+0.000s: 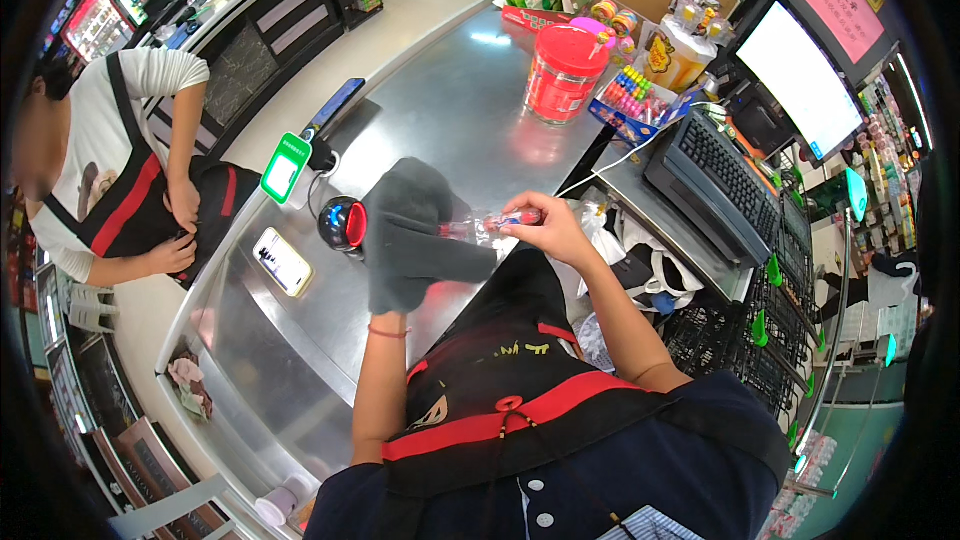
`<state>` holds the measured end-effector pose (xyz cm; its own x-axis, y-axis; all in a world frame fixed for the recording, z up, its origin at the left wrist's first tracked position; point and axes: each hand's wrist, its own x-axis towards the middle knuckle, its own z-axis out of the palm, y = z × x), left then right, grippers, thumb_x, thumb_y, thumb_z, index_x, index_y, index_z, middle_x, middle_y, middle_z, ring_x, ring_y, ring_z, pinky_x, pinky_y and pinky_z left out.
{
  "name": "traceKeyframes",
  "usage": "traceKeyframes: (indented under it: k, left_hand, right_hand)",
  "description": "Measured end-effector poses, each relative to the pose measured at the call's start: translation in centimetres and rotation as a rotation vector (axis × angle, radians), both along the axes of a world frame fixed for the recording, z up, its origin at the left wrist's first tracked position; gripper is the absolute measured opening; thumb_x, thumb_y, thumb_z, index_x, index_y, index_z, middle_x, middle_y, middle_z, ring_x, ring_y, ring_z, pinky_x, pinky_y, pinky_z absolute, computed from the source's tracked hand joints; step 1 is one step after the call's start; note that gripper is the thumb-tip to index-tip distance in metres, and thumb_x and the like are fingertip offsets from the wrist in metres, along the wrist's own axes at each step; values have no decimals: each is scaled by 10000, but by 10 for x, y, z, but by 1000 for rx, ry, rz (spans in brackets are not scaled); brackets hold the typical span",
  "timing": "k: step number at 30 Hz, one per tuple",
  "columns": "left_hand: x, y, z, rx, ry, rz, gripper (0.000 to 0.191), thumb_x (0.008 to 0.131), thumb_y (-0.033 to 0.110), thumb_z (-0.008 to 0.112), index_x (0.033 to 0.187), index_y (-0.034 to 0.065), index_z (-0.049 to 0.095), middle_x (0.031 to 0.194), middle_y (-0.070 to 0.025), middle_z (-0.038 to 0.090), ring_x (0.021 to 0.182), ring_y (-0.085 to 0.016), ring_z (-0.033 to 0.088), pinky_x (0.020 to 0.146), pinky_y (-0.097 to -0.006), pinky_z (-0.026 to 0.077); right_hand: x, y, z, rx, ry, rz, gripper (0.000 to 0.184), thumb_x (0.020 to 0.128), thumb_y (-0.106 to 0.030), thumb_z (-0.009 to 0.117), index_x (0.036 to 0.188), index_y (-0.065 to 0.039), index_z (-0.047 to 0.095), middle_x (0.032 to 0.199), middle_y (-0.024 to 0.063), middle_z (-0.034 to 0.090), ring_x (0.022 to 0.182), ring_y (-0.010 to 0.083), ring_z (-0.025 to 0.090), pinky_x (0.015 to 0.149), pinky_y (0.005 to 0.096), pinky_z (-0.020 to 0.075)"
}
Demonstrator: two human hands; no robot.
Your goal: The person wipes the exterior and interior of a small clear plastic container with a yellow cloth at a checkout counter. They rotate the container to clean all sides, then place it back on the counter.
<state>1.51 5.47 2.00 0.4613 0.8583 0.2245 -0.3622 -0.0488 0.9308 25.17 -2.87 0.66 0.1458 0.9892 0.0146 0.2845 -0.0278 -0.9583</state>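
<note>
My left hand is hidden under or behind a dark grey, blurred fabric piece (409,240); only the wrist with a red cord shows below it. What the fabric piece is, and how those fingers lie, I cannot tell. With fingers and thumb, my right hand (553,229) pinches a small red-and-clear plastic-wrapped item (517,220). Its clear part reaches left towards the fabric. Both hands are over the near edge of a stainless-steel counter (480,120). Left of the fabric stands a round black scanner (341,223) with a red-lit front.
A phone (283,262) lies left, near a green payment stand (286,169). Further back stand a red-lidded tub (568,75) and a candy box (637,101). A keyboard (720,172) and monitor (801,79) are right. Across the counter stands another person (142,187).
</note>
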Motion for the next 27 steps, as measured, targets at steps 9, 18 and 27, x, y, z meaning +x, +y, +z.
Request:
traceKeyframes:
  k: [9, 18, 27]
  left_hand:
    - [-25, -23, 24, 57, 214, 250, 445, 814, 62, 686, 1217, 29, 500, 1117, -41, 581, 1000, -134, 549, 869, -272, 459]
    - [-32, -15, 35, -693, -64, 184, 223, 1003, 273, 447, 966, 72, 537, 856, 13, 542, 743, -94, 523, 674, -253, 441]
    - [-32, -11, -7, -109, 209, 210, 320, 983, 367, 542, 1151, 97, 577, 1048, -21, 598, 869, -105, 568, 706, -247, 466]
  right_hand:
    - [-109, 39, 70, 74, 334, 283, 467, 855, 3, 675, 1287, -36, 504, 868, 30, 642, 763, 68, 600, 671, 216, 478]
    - [-94, 27, 37, -29, 455, -2, 252, 991, -156, 537, 1210, -35, 567, 1064, 40, 634, 953, 102, 562, 845, 265, 455]
    - [-101, -12, 14, -134, 696, 90, 329, 945, -140, 601, 1254, -33, 559, 1120, 24, 618, 1008, 108, 571, 875, 281, 467]
